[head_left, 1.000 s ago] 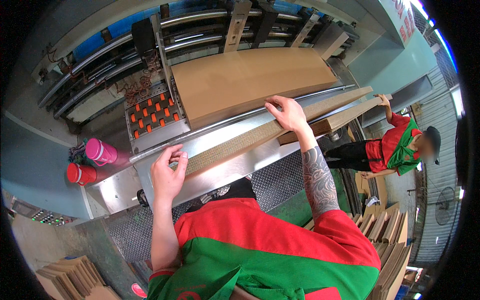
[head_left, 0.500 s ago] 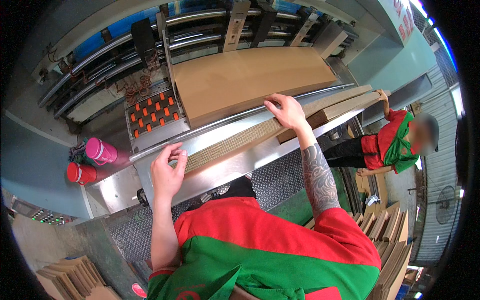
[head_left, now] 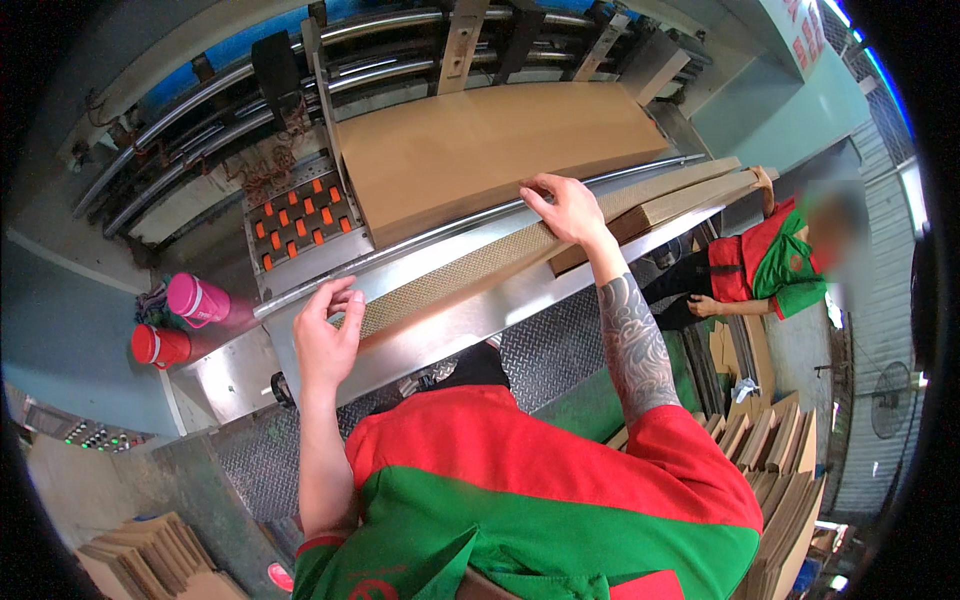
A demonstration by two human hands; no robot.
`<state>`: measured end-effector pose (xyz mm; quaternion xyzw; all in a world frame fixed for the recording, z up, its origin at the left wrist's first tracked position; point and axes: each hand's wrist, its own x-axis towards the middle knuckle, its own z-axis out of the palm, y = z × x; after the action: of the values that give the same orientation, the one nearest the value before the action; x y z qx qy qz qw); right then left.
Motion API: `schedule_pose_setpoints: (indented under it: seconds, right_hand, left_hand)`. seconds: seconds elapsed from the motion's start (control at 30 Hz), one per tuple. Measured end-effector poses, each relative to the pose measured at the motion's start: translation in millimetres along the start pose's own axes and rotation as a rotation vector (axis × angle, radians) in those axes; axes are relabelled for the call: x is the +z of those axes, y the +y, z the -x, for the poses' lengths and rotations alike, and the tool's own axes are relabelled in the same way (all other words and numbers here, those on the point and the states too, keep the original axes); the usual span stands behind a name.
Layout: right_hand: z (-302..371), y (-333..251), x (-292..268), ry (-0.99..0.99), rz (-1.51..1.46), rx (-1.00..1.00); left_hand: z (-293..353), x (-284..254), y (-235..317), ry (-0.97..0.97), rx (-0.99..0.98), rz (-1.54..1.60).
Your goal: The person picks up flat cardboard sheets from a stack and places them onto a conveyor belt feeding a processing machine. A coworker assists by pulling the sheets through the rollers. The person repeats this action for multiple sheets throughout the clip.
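Observation:
A long stack of corrugated cardboard sheets [head_left: 450,272] lies on the metal table [head_left: 470,325] in front of me, its fluted edges showing. At the stack's left end is my left hand [head_left: 328,335], fingers loosely curved and thumb apart. My right hand [head_left: 572,212] rests palm down over the stack's middle, with thumb and fingers apart and reaching past its far edge. Neither hand visibly closes round the stack. Beyond a metal bar, a big pile of brown cardboard sheets [head_left: 500,140] sits in the machine.
A second cardboard stack [head_left: 680,205] lies to the right, with a co-worker [head_left: 750,265] touching its far end. Orange rollers [head_left: 305,222] are left of the pile. Pink [head_left: 195,298] and red [head_left: 160,345] jugs stand at left. Cardboard piles [head_left: 785,480] stand behind at right.
My hands have barely moved and stay at the stack. The co-worker leans closer, one hand still at the other stack's end, the other hand shifted to the left. The view has shifted slightly.

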<state>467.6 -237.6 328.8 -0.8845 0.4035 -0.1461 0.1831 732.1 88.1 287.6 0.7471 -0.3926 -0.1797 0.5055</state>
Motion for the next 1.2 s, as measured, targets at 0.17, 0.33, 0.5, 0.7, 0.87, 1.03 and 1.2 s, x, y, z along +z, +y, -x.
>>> schedule_pose_setpoints:
  seconds: [0.17,0.33,0.5,0.7,0.87,1.03,1.2]
  right_hand:
    - [-1,-1,0,0.007,0.008,-0.008]
    - [-2,0,0,0.003,0.004,-0.014]
    - [-1,1,-1,-0.007,0.007,-0.006]
    - [0,2,0,0.013,-0.004,-0.005]
    - [-1,6,2,0.036,-0.031,-0.005]
    - [-1,6,1,0.036,-0.033,0.022]
    - [1,11,4,0.111,-0.067,0.024]
  left_hand:
    - [-1,-1,0,-0.001,0.008,-0.005]
    - [-4,1,-4,-0.015,-0.015,0.043]
    - [-2,2,-7,-0.012,-0.005,0.034]
    - [-2,2,-8,0.003,0.013,0.03]
    - [-1,3,-9,0.011,0.008,0.035]
    - [-2,3,-10,-0.002,-0.017,0.026]
    - [-2,4,-12,0.01,0.005,0.028]
